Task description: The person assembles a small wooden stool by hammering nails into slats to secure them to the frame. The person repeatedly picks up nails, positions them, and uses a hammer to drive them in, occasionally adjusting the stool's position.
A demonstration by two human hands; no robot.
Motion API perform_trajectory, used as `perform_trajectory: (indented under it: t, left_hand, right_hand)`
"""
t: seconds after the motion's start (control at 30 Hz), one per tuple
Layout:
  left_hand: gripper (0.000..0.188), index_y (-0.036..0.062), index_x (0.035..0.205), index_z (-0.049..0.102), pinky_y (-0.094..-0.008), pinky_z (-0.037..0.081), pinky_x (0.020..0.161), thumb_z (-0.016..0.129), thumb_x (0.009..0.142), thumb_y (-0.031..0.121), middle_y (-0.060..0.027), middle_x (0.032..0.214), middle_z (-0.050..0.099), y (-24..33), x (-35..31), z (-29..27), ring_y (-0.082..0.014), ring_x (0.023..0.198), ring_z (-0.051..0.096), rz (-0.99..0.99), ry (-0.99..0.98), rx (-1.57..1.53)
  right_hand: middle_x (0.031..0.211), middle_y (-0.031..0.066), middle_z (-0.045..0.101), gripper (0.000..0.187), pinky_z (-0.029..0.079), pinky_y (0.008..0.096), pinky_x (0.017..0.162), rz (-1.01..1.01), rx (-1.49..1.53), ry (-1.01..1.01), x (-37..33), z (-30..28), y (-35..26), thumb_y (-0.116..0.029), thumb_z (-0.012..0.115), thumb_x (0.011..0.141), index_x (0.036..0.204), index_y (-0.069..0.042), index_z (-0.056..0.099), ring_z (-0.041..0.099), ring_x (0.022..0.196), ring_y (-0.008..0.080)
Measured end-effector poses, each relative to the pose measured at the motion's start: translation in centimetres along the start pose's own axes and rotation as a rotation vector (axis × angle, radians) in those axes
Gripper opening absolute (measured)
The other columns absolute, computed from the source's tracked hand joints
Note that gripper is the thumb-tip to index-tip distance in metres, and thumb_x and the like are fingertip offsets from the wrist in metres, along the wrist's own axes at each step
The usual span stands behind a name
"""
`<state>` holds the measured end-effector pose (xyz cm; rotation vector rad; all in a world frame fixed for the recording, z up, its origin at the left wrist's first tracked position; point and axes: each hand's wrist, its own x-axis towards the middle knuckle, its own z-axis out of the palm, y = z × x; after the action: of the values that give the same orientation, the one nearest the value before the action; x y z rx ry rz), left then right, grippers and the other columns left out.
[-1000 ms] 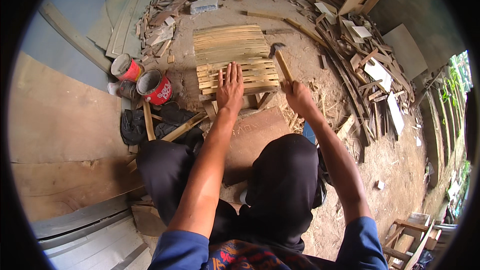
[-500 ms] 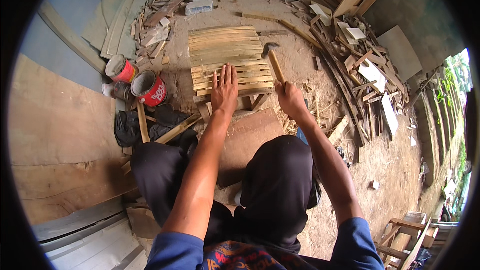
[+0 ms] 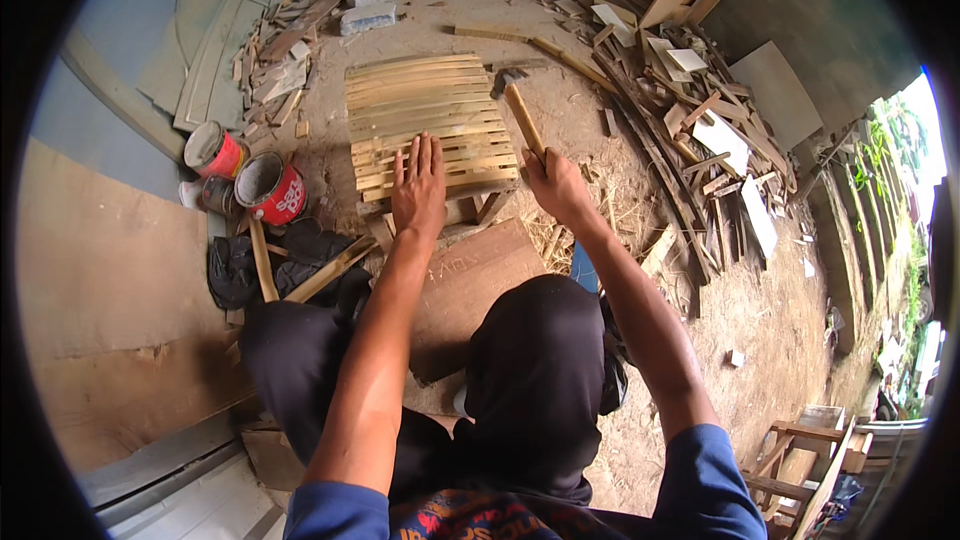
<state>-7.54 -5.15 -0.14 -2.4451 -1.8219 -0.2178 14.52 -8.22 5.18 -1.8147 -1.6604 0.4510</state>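
Note:
Pale bamboo slats form the top of a low stool-like frame (image 3: 412,92) in front of my knees. My left hand (image 3: 418,192) lies flat on the near slats, its fingers stretched out and pointing away from me. At the right edge of the slats, my right hand (image 3: 557,186) is wrapped round the wooden handle of a hammer (image 3: 525,123). The dark hammer head points away from me, just beyond the frame's right side. Gaps show between several of the nearer slats.
Paint-stained red buckets (image 3: 270,190) stand at the left by black plastic (image 3: 232,262). A brown board (image 3: 470,275) lies between my legs and the frame. Scrap wood (image 3: 715,140) is heaped at the right. Two grey blocks (image 3: 368,18) sit at the far side.
The view has swung a little, so the whole scene sits further left. My left hand stays on the slats, and the hammer remains in my right hand beside them.

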Motion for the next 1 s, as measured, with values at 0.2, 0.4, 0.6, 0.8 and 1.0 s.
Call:
perform_trajectory:
  t: [0.2, 0.4, 0.6, 0.8, 1.0]
  left_hand:
    - [0.086, 0.0028, 0.154, 0.019, -0.0416, 0.011, 0.125, 0.063, 0.081, -0.002, -0.0122, 0.162, 0.019, 0.7, 0.2, -1.0, -0.0237, 0.150, 0.020, 0.024, -0.049, -0.011]
    - [0.085, 0.0043, 0.155, 0.019, -0.0418, 0.011, 0.124, 0.062, 0.082, -0.002, -0.0107, 0.163, 0.018, 0.6, 0.3, -0.8, -0.0229, 0.150, 0.018, 0.007, -0.047, -0.034]
    - [0.086, 0.0049, 0.155, 0.017, -0.0416, 0.011, 0.124, 0.061, 0.082, -0.002, -0.0110, 0.163, 0.017, 0.4, 0.1, -0.8, -0.0227, 0.151, 0.017, 0.019, -0.062, 0.003]
    - [0.090, 0.0032, 0.154, 0.022, -0.0398, 0.013, 0.124, 0.068, 0.076, 0.000, -0.0107, 0.162, 0.020, 0.6, 0.4, -0.5, -0.0222, 0.150, 0.020, 0.017, -0.001, 0.013]
    - [0.093, 0.0048, 0.154, 0.022, -0.0396, 0.013, 0.124, 0.071, 0.075, 0.003, -0.0098, 0.162, 0.022, 0.1, 0.0, 0.7, -0.0218, 0.149, 0.021, 0.022, 0.080, 0.012]
  right_hand:
    - [0.072, 0.0355, 0.061, 0.038, 0.050, 0.0546, 0.061, 0.005, 0.049, 0.048, -1.0, 1.0, 0.7, -0.028, 0.053, 0.099, 0.087, 0.008, 0.057, 0.063, 0.075, 0.0527]
    - [0.076, 0.0381, 0.061, 0.047, 0.051, 0.0554, 0.070, 0.115, 0.053, -0.071, 0.5, -0.1, 1.0, -0.033, 0.049, 0.100, 0.085, 0.010, 0.061, 0.062, 0.081, 0.0546]
    - [0.071, 0.0334, 0.060, 0.032, 0.048, 0.0563, 0.061, 0.020, 0.173, 0.129, 1.9, 0.6, -0.7, -0.025, 0.052, 0.100, 0.086, 0.004, 0.053, 0.060, 0.072, 0.0552]
    - [0.073, 0.0341, 0.062, 0.043, 0.050, 0.0554, 0.060, 0.131, 0.073, -0.030, 1.8, 1.4, 1.6, -0.033, 0.046, 0.101, 0.095, 0.008, 0.058, 0.063, 0.072, 0.0530]
    - [0.076, 0.0357, 0.062, 0.050, 0.051, 0.0553, 0.066, 0.171, -0.039, -0.019, 2.6, 0.6, -1.4, -0.038, 0.046, 0.101, 0.092, 0.009, 0.059, 0.063, 0.073, 0.0541]
